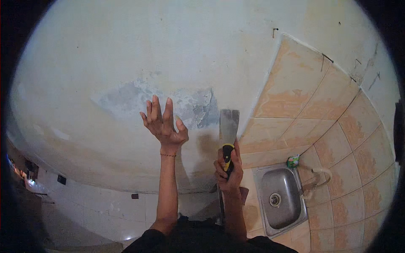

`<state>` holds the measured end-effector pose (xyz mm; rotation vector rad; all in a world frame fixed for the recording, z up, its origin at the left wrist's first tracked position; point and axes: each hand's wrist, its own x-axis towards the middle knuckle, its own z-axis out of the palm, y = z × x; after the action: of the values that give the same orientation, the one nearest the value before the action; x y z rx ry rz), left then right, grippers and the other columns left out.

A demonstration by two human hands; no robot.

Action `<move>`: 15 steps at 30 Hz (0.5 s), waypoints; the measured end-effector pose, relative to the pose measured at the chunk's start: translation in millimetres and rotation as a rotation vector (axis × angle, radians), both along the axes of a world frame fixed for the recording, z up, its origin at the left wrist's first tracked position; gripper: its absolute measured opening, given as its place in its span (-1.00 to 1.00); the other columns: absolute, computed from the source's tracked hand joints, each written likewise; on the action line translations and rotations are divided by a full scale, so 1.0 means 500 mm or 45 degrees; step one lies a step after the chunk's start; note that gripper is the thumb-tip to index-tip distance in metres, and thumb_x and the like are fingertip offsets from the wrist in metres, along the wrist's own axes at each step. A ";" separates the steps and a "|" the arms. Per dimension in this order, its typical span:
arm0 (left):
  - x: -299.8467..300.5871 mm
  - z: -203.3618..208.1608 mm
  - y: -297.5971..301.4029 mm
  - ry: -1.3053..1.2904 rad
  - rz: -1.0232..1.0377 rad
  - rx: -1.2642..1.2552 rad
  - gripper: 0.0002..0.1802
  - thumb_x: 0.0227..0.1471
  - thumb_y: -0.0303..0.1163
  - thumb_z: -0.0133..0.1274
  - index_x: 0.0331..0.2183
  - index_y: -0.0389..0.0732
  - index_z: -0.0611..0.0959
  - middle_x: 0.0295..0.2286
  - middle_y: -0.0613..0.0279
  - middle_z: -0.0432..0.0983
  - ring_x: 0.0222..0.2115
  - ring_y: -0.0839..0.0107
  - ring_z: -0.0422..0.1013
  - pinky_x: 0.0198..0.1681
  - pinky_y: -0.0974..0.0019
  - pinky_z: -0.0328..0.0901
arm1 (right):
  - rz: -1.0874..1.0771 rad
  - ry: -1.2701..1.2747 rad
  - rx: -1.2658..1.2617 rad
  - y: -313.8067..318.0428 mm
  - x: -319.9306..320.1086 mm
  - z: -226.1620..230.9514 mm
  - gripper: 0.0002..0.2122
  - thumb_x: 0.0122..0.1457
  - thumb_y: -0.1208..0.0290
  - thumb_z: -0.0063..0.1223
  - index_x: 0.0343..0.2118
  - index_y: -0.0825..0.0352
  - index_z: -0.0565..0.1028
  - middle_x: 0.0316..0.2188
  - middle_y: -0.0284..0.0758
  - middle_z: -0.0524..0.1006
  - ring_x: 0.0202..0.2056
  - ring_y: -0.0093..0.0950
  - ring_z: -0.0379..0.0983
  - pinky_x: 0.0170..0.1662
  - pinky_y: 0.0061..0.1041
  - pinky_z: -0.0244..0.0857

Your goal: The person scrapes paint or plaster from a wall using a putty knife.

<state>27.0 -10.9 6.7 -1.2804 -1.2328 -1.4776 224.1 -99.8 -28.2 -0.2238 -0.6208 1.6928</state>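
A person faces a pale wall. The left hand is raised flat against it, fingers spread apart, just below a grey scraped patch. The right hand has its fingers clamped on a scraper, blade upright beside the patch. A steel sink sits lower right among tan tiles.

Wall face above and left of the bare grey patch: broad, flat, open room for a hand. Left hand spread just below the patch; right hand holds the scraper upright just beside it, narrow gap between. Right side closed in by the tiled wall. Steel sink and tap crowd lower right. Nails stick out near the tile's top edge.
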 end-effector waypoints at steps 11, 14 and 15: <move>-0.010 -0.012 0.004 0.019 -0.026 -0.028 -0.38 0.03 -0.14 -0.21 0.16 0.04 0.45 0.22 0.14 0.19 0.30 0.19 -0.04 0.36 -0.01 -0.41 | -0.103 -0.074 -0.064 -0.014 -0.013 0.031 -0.48 0.37 0.21 -0.20 0.35 0.02 0.00 -0.58 -0.38 0.21 -0.78 -0.71 0.03 -0.82 -0.77 -0.03; -0.004 -0.013 0.005 -0.011 -0.052 -0.032 -0.38 0.01 -0.15 -0.20 0.15 0.06 0.46 0.22 0.15 0.21 0.29 0.20 -0.02 0.36 -0.01 -0.42 | -0.091 -0.146 -0.031 -0.030 -0.004 0.039 -0.45 0.37 0.21 -0.21 0.36 0.03 -0.06 -0.59 -0.39 0.20 -0.78 -0.72 0.03 -0.83 -0.76 -0.05; -0.002 -0.014 0.006 -0.023 -0.058 -0.043 -0.38 0.01 -0.15 -0.20 0.15 0.06 0.46 0.22 0.15 0.21 0.29 0.20 -0.02 0.36 -0.01 -0.42 | -0.097 -0.158 -0.042 -0.028 -0.001 0.039 -0.45 0.37 0.21 -0.21 0.36 0.03 -0.06 -0.59 -0.39 0.20 -0.78 -0.72 0.03 -0.83 -0.76 -0.05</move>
<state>26.1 -7.8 -0.1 -1.3280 -1.2525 -1.5093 223.7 -113.9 -8.8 -0.3735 -0.6682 1.6255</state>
